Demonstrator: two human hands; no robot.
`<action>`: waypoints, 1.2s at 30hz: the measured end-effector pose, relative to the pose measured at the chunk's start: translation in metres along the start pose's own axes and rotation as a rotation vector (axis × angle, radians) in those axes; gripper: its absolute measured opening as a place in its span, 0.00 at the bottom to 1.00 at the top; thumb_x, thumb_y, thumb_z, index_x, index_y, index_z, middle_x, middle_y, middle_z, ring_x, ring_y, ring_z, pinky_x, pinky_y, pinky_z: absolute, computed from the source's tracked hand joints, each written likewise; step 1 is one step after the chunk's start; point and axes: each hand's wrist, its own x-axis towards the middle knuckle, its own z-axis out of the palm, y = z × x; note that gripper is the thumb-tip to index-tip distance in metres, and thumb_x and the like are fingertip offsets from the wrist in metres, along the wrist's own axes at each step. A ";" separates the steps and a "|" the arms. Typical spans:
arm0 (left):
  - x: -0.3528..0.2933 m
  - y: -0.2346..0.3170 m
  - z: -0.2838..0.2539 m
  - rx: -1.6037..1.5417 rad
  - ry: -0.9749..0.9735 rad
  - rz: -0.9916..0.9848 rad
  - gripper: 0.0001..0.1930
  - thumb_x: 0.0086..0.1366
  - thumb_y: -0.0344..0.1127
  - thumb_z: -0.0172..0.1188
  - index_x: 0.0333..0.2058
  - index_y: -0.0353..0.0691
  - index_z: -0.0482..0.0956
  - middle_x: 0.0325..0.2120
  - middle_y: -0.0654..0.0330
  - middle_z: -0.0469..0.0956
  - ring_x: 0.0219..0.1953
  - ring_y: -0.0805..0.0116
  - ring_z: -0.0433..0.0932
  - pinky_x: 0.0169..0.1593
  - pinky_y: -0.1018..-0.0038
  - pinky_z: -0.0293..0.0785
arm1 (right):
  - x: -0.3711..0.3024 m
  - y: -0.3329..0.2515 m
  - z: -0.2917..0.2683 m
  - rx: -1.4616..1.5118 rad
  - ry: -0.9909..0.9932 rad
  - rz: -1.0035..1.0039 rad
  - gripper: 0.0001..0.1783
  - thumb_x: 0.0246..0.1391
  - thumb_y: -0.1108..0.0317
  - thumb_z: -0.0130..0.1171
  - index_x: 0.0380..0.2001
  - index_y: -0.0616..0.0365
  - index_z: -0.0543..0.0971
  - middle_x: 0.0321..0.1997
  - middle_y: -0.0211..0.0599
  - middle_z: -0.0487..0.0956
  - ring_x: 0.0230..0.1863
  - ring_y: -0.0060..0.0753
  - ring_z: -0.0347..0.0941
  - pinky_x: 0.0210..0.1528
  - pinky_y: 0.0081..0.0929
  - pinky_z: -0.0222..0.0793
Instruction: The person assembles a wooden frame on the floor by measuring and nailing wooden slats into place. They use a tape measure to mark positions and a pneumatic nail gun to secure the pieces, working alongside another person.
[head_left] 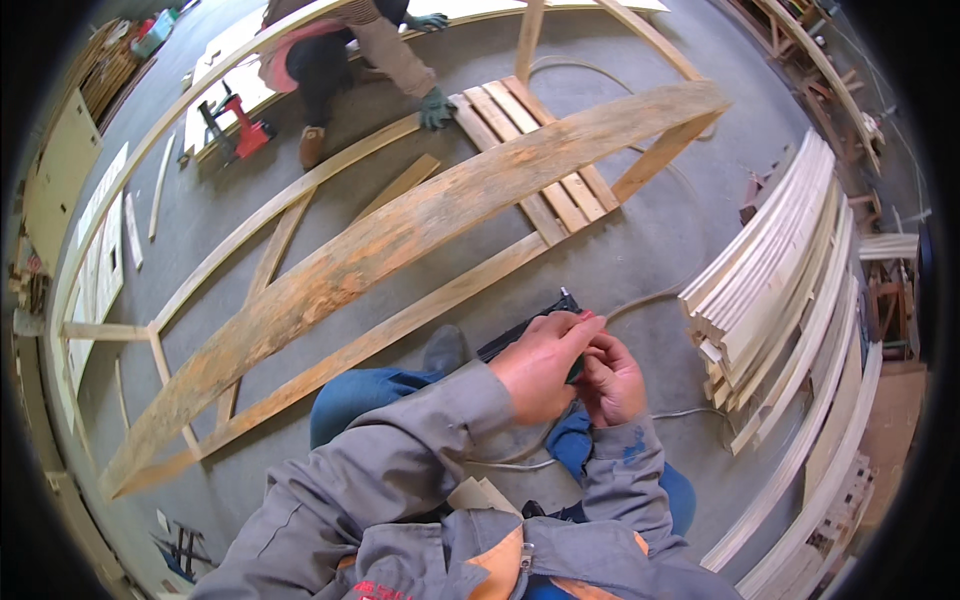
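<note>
The black tool (508,341) sits partly hidden beyond the left hand (547,366). The right hand (612,382) meets it, fingers curled on both; whether either grip clamps anything cannot be told. Steady wrists, a slack hose (648,301) and clearance from the wooden frame (400,240) should help.

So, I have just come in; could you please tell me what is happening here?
One person's bare left hand and bare right hand are close together beside a partly hidden black tool; what lies between the fingers is unclear. In front is a long, curved frame of pale wood, with straight wooden slats across its right part. Beyond it, a co-worker's dark green glove is at the slats' far end.
</note>
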 end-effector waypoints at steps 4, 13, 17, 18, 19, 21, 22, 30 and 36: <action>0.001 0.000 0.003 -0.048 0.022 -0.045 0.37 0.52 0.26 0.64 0.64 0.43 0.67 0.53 0.41 0.71 0.57 0.38 0.70 0.61 0.55 0.68 | 0.001 0.011 -0.003 0.020 0.008 -0.056 0.22 0.64 0.68 0.61 0.58 0.64 0.71 0.51 0.42 0.80 0.48 0.30 0.79 0.52 0.27 0.77; -0.003 -0.001 0.006 -0.229 0.259 -0.299 0.28 0.57 0.42 0.66 0.54 0.37 0.77 0.56 0.40 0.67 0.61 0.40 0.66 0.64 0.59 0.65 | -0.012 0.019 0.027 -0.137 -0.101 -0.350 0.48 0.50 0.60 0.77 0.66 0.67 0.62 0.62 0.46 0.73 0.62 0.38 0.71 0.65 0.37 0.68; 0.006 -0.001 0.015 -0.209 0.249 -0.284 0.31 0.55 0.45 0.67 0.55 0.35 0.76 0.60 0.38 0.64 0.66 0.38 0.62 0.68 0.58 0.61 | -0.010 0.019 0.027 -0.319 -0.030 -0.439 0.39 0.53 0.62 0.74 0.62 0.68 0.67 0.60 0.45 0.74 0.60 0.37 0.72 0.64 0.35 0.68; 0.008 -0.001 0.015 -0.195 0.228 -0.325 0.33 0.53 0.46 0.67 0.56 0.35 0.75 0.61 0.37 0.63 0.67 0.39 0.61 0.69 0.58 0.60 | -0.008 0.020 0.024 -0.327 -0.012 -0.447 0.36 0.56 0.63 0.71 0.61 0.67 0.68 0.59 0.45 0.75 0.60 0.37 0.73 0.64 0.34 0.68; 0.010 -0.001 0.013 -0.205 0.185 -0.325 0.35 0.52 0.46 0.68 0.57 0.35 0.74 0.62 0.36 0.62 0.69 0.39 0.59 0.70 0.58 0.59 | -0.009 0.017 0.017 -0.365 0.039 -0.484 0.32 0.58 0.64 0.69 0.60 0.67 0.69 0.59 0.44 0.76 0.59 0.37 0.73 0.64 0.34 0.68; 0.005 -0.005 -0.006 -0.210 0.126 -0.238 0.35 0.51 0.40 0.66 0.59 0.36 0.72 0.63 0.37 0.61 0.70 0.41 0.57 0.70 0.58 0.60 | 0.001 0.019 0.020 -0.306 0.114 -0.482 0.23 0.58 0.77 0.58 0.57 0.67 0.72 0.55 0.44 0.78 0.53 0.33 0.76 0.60 0.31 0.71; 0.001 -0.021 -0.002 -0.218 0.157 -0.187 0.33 0.52 0.35 0.65 0.59 0.36 0.72 0.64 0.39 0.60 0.70 0.42 0.59 0.70 0.59 0.60 | 0.004 0.020 0.025 -0.239 0.140 -0.435 0.23 0.58 0.79 0.59 0.57 0.66 0.72 0.51 0.41 0.79 0.49 0.31 0.77 0.55 0.29 0.74; 0.002 -0.004 -0.013 -0.193 0.227 -0.264 0.32 0.50 0.35 0.71 0.55 0.36 0.75 0.57 0.48 0.68 0.60 0.51 0.70 0.63 0.62 0.68 | -0.005 0.016 0.027 0.186 -0.027 -0.274 0.34 0.56 0.70 0.70 0.63 0.64 0.68 0.57 0.42 0.76 0.56 0.32 0.74 0.61 0.32 0.71; 0.001 -0.012 -0.018 -0.248 0.294 -0.404 0.32 0.52 0.41 0.74 0.54 0.34 0.75 0.50 0.52 0.71 0.49 0.59 0.77 0.53 0.65 0.76 | -0.007 0.019 0.048 -0.111 -0.093 -0.441 0.40 0.56 0.67 0.71 0.67 0.65 0.62 0.64 0.47 0.72 0.62 0.38 0.72 0.62 0.37 0.71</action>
